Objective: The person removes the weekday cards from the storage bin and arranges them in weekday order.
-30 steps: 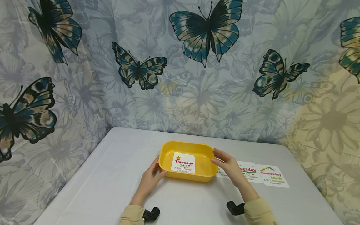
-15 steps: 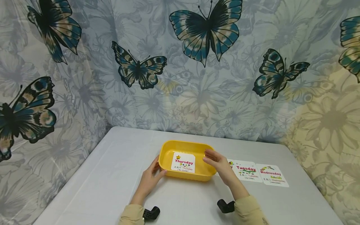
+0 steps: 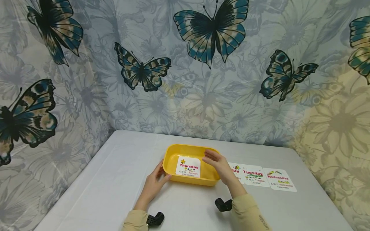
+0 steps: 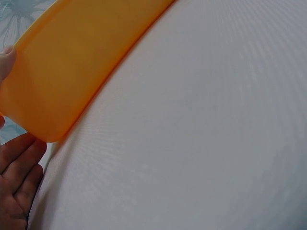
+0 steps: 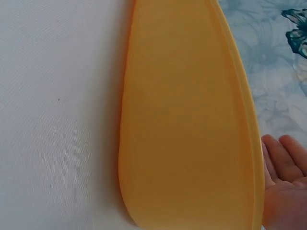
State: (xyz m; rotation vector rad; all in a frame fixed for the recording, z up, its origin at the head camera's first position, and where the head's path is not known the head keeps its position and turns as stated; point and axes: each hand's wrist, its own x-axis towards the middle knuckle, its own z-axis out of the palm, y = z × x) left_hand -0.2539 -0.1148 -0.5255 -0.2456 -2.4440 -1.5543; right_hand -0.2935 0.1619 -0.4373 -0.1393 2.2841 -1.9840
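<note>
A yellow plastic tray (image 3: 194, 180) stands on the white table, with a white card reading "Thursday" (image 3: 188, 167) lying flat inside it. My left hand (image 3: 153, 183) grips the tray's left front corner, its thumb on the front wall and its fingers along the left side. In the left wrist view the thumb of the left hand (image 4: 18, 179) is up by the rim. My right hand (image 3: 222, 167) reaches over the tray's right end, fingers extended inward and holding nothing. The right wrist view has the right hand (image 5: 287, 179) beyond the tray's rim, partly hidden by the wall.
Right of the tray, a row of white cards lies on the table (image 3: 92, 179): one partly hidden by the right hand, then "Tuesday" (image 3: 254, 175) and "Wednesday" (image 3: 279, 179). Behind hangs a butterfly-print curtain (image 3: 202, 106). Black wrist cameras sit on both wrists.
My right hand has moved left from the tray's right edge to over its inside, uncovering more of the cards behind. The left hand, tray and Thursday card stay in place.
</note>
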